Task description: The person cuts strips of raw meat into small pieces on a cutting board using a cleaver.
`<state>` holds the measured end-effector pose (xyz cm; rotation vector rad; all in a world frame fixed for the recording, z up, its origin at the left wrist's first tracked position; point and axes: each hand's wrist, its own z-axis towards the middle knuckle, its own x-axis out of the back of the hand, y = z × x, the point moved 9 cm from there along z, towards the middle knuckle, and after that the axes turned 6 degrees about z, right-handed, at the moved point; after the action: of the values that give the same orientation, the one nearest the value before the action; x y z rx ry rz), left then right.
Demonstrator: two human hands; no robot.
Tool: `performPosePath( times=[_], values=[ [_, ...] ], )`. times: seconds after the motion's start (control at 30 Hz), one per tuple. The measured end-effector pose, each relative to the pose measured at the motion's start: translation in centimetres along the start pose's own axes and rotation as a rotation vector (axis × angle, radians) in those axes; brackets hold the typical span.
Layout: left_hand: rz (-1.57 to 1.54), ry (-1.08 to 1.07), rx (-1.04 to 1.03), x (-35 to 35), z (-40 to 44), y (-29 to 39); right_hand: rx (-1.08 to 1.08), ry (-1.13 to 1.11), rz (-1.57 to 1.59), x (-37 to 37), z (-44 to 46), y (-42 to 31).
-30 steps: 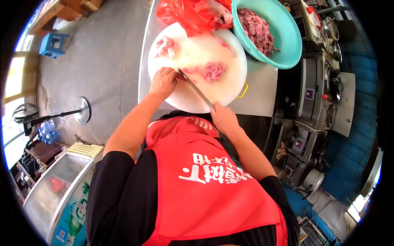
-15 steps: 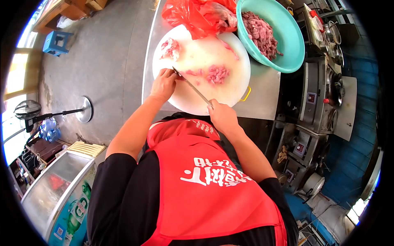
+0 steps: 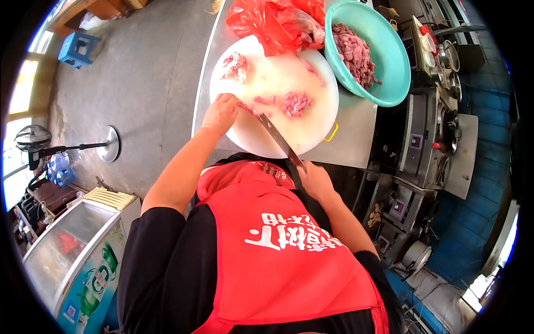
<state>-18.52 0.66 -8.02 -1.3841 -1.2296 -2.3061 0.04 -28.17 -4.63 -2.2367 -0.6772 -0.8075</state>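
My right hand (image 3: pixel 316 179) is closed round the handle of a knife (image 3: pixel 276 135), near the front edge of a round white cutting board (image 3: pixel 233 131). The blade points up and left, its tip by a thin strip of raw meat (image 3: pixel 247 108). At the board's left side, my left hand (image 3: pixel 221 113) has its fingers pinched on that strip's other end. A small heap of cut meat (image 3: pixel 296 104) lies right of the blade tip. Farther back on the board sits a larger raw piece (image 3: pixel 235 67), pale and red, and another strip (image 3: pixel 312 71) is toward the right.
A red plastic bag (image 3: pixel 261 25) overlaps the board's back edge. Beside it, a turquoise basin (image 3: pixel 391 64) holds a pile of cut meat (image 3: pixel 354 54). A yellow handle (image 3: pixel 332 132) sticks out at the board's right. Cooking equipment (image 3: pixel 420 133) stands right of the metal table (image 3: pixel 356 136).
My right hand has drawn the knife back toward my body and to the right, away from my left fingers. The meat strip now shows between left hand and blade tip.
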Motion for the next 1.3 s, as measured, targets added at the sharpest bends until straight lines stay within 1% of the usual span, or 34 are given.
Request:
performPosePath(
  times=[0.03,0.1,0.13,0.17,0.23,0.27,0.3,0.4,0.47,0.5,0.57,0.6,0.67,0.7,0.77,0.83,0.87,0.9,0.93,1.0,1.03,1.07,1.1,1.13,1.17,1.2,1.23,1.27,1.3],
  values=[
    [-0.004,0.01,0.005,0.3,0.2,-0.2,0.004,0.002,-0.011,0.3,-0.5,0.6],
    [0.01,-0.029,0.003,0.3,-0.4,-0.4,-0.001,-0.029,0.071,0.1,-1.5,1.5],
    [0.01,-0.031,0.007,0.4,-0.6,-0.4,0.094,0.004,0.169,0.4,-1.0,0.8],
    [0.042,0.004,-0.024,0.6,-0.5,-0.1,0.095,0.005,0.17,0.3,-0.5,0.7],
    [0.075,0.029,-0.057,0.6,-0.5,0.2,0.033,0.08,0.165,1.9,0.1,-2.7],
    [0.074,0.034,-0.051,0.3,-0.5,0.0,0.085,0.115,0.083,1.7,0.9,-3.8],
    [0.073,0.039,-0.046,0.0,-0.4,-0.2,0.082,0.117,0.089,1.7,1.6,-4.9],
    [0.117,0.083,-0.127,0.2,-0.3,-0.1,0.122,0.099,0.07,2.4,3.1,-9.0],
    [0.115,0.048,-0.119,0.1,-0.3,-0.2,0.122,0.016,0.014,1.9,4.0,-10.2],
    [0.107,0.02,-0.103,-0.1,-0.3,-0.4,0.123,0.017,0.02,1.7,4.6,-10.0],
    [0.11,0.025,-0.099,-0.5,-0.3,-0.8,0.257,0.107,-0.018,1.1,5.7,-10.1],
    [0.108,0.032,-0.093,-0.6,-0.3,-1.0,0.258,0.106,-0.017,0.4,6.9,-9.6],
    [0.102,0.031,-0.111,-0.8,-0.3,-1.2,0.433,0.166,-0.048,-0.5,8.2,-10.7],
    [0.097,0.035,-0.13,-0.8,-0.2,-1.1,0.434,0.166,-0.049,-0.1,8.0,-11.3],
    [0.101,0.043,-0.159,-0.3,-0.1,-0.6,0.269,0.071,-0.027,0.7,8.1,-11.9],
    [0.104,0.049,-0.192,0.4,-0.1,0.3,0.318,0.068,-0.049,0.4,6.9,-10.1],
    [0.094,0.001,-0.109,0.4,-0.2,0.2,0.361,0.062,-0.07,0.4,5.7,-8.8],
    [0.083,-0.044,-0.027,0.2,-0.1,-0.2,0.245,0.02,-0.029,0.2,4.8,-6.4],
    [0.052,0.004,-0.045,-0.1,-0.1,-0.6,0.13,-0.022,0.012,0.1,3.7,-3.9],
    [0.033,0.007,-0.053,0.1,-0.2,-0.7,0.047,-0.057,0.015,0.6,1.7,-0.3],
    [0.016,0.011,-0.068,0.0,-0.2,-0.7,0.044,-0.059,0.015,1.1,1.2,1.5],
    [0.037,-0.047,-0.004,-0.5,-0.5,-1.1,0.077,-0.064,0.114,1.3,0.8,3.0],
    [0.036,-0.051,-0.015,-0.8,-0.7,-0.7,0.11,-0.061,0.215,2.0,0.5,3.0],
    [0.03,-0.013,0.008,-0.8,-1.0,-0.4,0.009,-0.082,0.305,2.3,0.3,4.2],
    [0.025,0.025,0.032,-0.6,-1.4,-0.2,0.005,-0.075,0.315,2.6,0.1,4.3],
    [-0.118,-0.099,0.176,-1.8,-1.7,-0.2,-0.069,-0.014,0.326,3.1,-0.1,4.7],
    [-0.114,-0.11,0.163,-3.0,-1.6,0.5,-0.147,0.046,0.338,3.4,-0.5,5.4],
    [-0.121,-0.094,0.116,-4.4,-1.5,1.4,-0.156,0.056,0.354,2.8,-0.4,5.9],
    [-0.129,-0.077,0.067,-5.4,-1.0,2.5,-0.136,0.146,0.495,2.5,-0.2,6.6]
  ],
)
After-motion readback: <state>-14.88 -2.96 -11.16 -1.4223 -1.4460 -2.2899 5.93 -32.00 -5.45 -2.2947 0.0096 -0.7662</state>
